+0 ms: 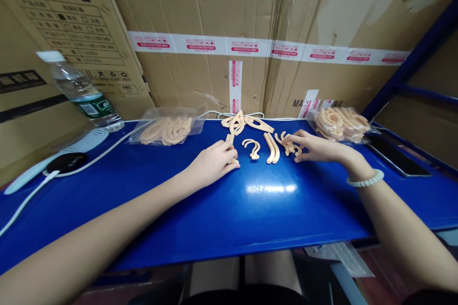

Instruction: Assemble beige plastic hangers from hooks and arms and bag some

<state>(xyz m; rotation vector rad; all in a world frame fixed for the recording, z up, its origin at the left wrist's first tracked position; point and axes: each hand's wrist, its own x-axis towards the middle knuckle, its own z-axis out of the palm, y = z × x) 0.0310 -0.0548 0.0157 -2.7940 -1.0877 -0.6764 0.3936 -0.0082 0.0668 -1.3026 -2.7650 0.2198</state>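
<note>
My left hand is closed, its fingers curled over beige plastic strips whose upper ends show past the knuckles; the rest is hidden. Over a small heap of beige hanger hooks, my right hand reaches with thumb and fingers apart, fingertips at the heap. Between the hands lie a single beige hanger hook and a pair of slim curved hanger arms side by side. Behind them, leaf-shaped beige hanger pieces with open middles overlap one another.
Clear bags of beige parts stand at back left and back right. A water bottle, a black puck-like device and white cables are on the left. A dark phone lies right. Cardboard walls the blue table's back.
</note>
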